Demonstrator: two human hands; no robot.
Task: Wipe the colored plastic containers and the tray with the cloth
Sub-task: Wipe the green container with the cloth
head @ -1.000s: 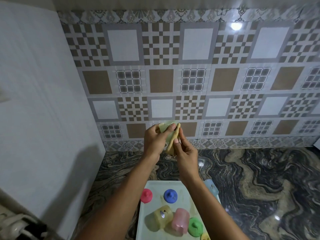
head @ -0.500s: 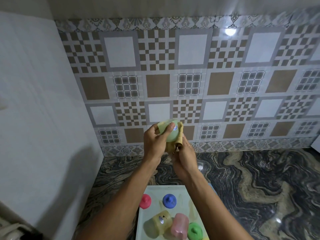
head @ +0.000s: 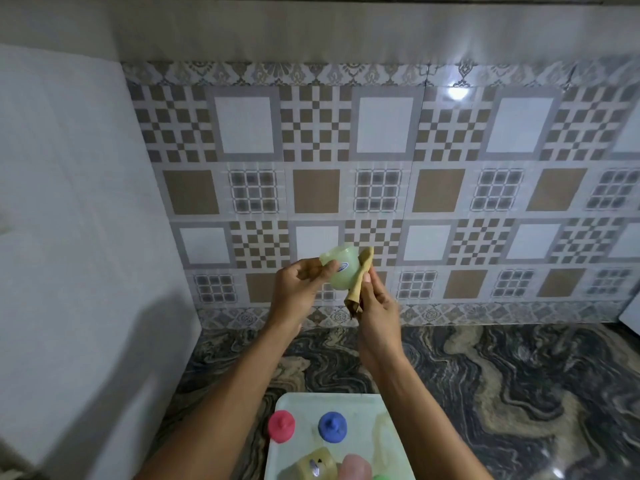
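The left grip (head: 298, 289) is up in the air in front of the tiled wall (head: 381, 168). Its fingers and thumb are clamped on the rim of a pale green container (head: 341, 273). The container is tipped over. Its rim points to 10 o'clock and its round end points to 5 o'clock. A small blue and white sticker sits on its side, next to the thumb.

The right grip (head: 377, 306) is just beside it, at 3 o'clock. It is clamped on a tan cloth (head: 366, 259). The cloth stands up tall and touches the 3 o'clock side of the container. One end pokes up toward 12 o'clock. The other end sticks out below the fingers toward 6 o'clock.

Low in the view, at 6 o'clock, a pale tray (head: 349, 398) lies on the dark swirly stone surface (head: 519, 393). Both arms reach over it. A red piece (head: 281, 426) with a knob sits at the tray's 9 o'clock side. A blue piece (head: 332, 427) with a knob is near it, at 3 o'clock from the red one. At the bottom edge a yellow container (head: 317, 464) lies on its side. A pink container (head: 353, 467) is just beside it. A bit of another green thing (head: 381, 477) shows past the pink one, but too little to tell what it is.

A plain white wall (head: 69, 237) fills the 9 o'clock side.
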